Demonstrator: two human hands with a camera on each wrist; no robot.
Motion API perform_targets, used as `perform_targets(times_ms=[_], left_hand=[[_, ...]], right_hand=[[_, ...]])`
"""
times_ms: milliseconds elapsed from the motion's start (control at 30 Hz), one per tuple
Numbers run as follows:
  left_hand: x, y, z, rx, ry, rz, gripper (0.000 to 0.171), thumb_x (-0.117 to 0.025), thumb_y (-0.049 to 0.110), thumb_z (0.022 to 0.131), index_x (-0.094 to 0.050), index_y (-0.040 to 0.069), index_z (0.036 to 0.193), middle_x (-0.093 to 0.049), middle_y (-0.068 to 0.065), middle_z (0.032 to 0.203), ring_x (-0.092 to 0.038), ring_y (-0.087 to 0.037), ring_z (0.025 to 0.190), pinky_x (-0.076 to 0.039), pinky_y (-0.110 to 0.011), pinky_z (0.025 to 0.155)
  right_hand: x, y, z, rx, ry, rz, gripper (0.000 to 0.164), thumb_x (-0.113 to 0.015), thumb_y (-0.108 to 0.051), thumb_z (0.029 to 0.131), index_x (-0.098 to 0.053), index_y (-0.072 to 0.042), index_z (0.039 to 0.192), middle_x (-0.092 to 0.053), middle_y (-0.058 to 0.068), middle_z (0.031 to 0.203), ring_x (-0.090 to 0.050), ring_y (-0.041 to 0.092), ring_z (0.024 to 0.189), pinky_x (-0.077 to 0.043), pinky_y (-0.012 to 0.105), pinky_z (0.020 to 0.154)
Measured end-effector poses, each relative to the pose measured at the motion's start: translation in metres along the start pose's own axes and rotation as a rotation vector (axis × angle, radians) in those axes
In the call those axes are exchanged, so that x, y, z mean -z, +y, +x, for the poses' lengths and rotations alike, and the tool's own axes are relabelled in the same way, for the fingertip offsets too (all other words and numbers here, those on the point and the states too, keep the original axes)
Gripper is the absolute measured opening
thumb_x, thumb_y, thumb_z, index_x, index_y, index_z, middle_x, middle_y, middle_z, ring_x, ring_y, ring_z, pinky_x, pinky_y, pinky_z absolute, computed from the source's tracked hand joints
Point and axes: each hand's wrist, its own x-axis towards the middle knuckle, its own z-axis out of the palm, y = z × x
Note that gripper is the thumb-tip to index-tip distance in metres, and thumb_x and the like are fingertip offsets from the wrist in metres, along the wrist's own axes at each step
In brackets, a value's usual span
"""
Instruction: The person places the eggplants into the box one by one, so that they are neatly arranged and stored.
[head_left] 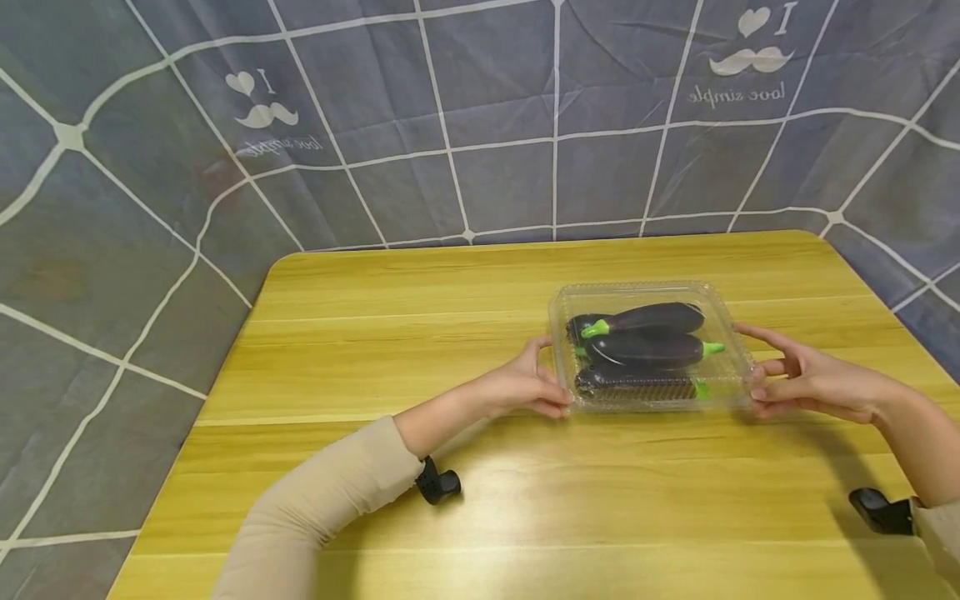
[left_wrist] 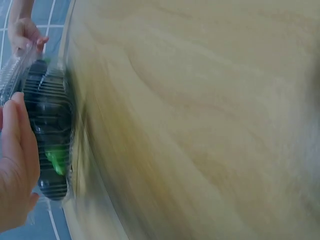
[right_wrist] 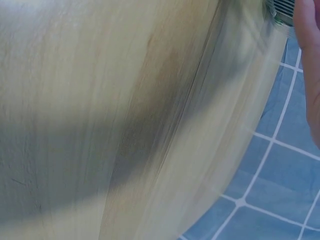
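A clear plastic clamshell container (head_left: 731,354) with a ribbed edge holds several dark purple eggplants (head_left: 645,346) with green stems. Its lid lies over them. At its left side my left hand (head_left: 521,385) grips the edge, thumb at the near corner. On the opposite side my right hand (head_left: 817,382) grips the right edge, its thumb near the front corner and a finger reaching farther back. The left wrist view shows the container side-on, with a green stem (left_wrist: 57,159) through the ribbed wall. Only a sliver of the container shows in the right wrist view.
Beneath is a yellow wood-grain table (head_left: 420,333) with rounded far corners. Grey cloth with white lines (head_left: 495,100) hangs behind it and at both sides. A black device (head_left: 438,482) sits at the left wrist, another (head_left: 881,510) at the right.
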Motion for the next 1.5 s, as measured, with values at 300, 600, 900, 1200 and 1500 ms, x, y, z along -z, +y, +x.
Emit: perform_targets(times_ms=[300,600,900,1200,1500], left_hand=[[-0.011,0.001,-0.001,0.044,0.015,-0.078,0.093,-0.051,-0.019,0.083,0.004,0.016,0.148,-0.053,-0.014,0.078,-0.061,-0.019,0.057,-0.054,-0.021,0.057],[-0.016,-0.004,-0.002,0.001,0.044,-0.067,0.104,-0.051,-0.022,0.081,0.017,0.021,0.148,-0.052,-0.010,0.068,-0.059,-0.017,0.057,-0.054,-0.023,0.060],[-0.013,-0.005,0.000,-0.054,-0.016,-0.014,0.111,-0.050,-0.022,0.082,0.017,0.039,0.145,-0.053,-0.012,0.066,-0.060,-0.019,0.057,-0.055,-0.025,0.060],[-0.011,-0.004,0.000,-0.036,-0.034,-0.020,0.110,-0.050,-0.022,0.082,0.017,0.038,0.145,-0.054,-0.012,0.067,-0.061,-0.019,0.058,-0.055,-0.024,0.060],[-0.011,-0.003,0.000,-0.024,-0.040,-0.021,0.110,-0.050,-0.022,0.082,0.017,0.038,0.145,-0.053,-0.011,0.067,-0.060,-0.019,0.057,-0.054,-0.024,0.060]], right_hand=[[0.002,0.000,-0.002,-0.020,-0.016,0.041,0.083,-0.036,0.018,0.092,-0.019,-0.045,0.144,-0.060,0.010,0.105,-0.063,0.026,0.096,-0.050,0.043,0.085],[0.002,0.002,-0.002,-0.024,-0.043,0.058,0.083,-0.035,0.017,0.092,-0.019,-0.047,0.143,-0.062,0.010,0.102,-0.063,0.026,0.096,-0.050,0.043,0.086],[0.003,0.004,-0.001,-0.008,-0.067,0.087,0.085,-0.033,0.020,0.091,-0.019,-0.045,0.143,-0.062,0.010,0.103,-0.063,0.025,0.096,-0.050,0.041,0.086],[0.004,0.006,0.001,-0.001,-0.055,0.097,0.086,-0.033,0.022,0.090,-0.021,-0.045,0.144,-0.063,0.008,0.102,-0.063,0.021,0.094,-0.051,0.040,0.085],[0.004,0.007,0.003,0.012,-0.051,0.117,0.086,-0.033,0.022,0.089,-0.023,-0.045,0.143,-0.064,0.008,0.099,-0.062,0.020,0.093,-0.051,0.039,0.084]])
